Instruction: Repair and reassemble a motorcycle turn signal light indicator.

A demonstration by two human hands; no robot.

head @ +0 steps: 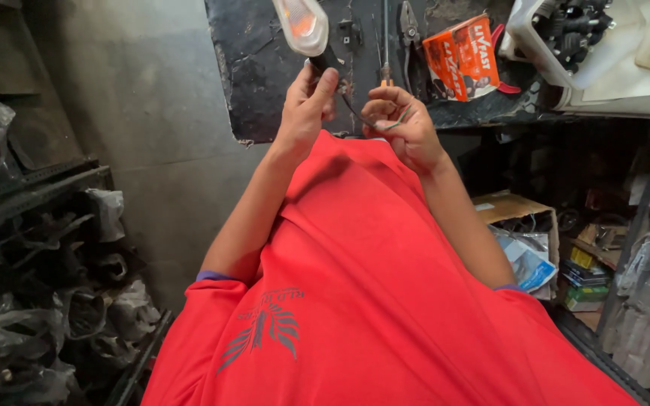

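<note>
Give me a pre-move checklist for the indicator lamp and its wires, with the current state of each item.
1. Left hand has a firm hold on the indicator lamp by its black stem: ok.
2. Right hand has the thin wires pinched in its fingers: ok.
3. Wires run unbroken from the lamp stem to the right hand: cannot tell, partly hidden by the fingers.
4. Wire ends stripped or bare: cannot tell, too small to see.
5. Tools within reach on the dark workbench: ok, pliers and a screwdriver lie just beyond the hands.
6. Lens of the lamp intact: ok, no crack visible on the side shown.
</note>
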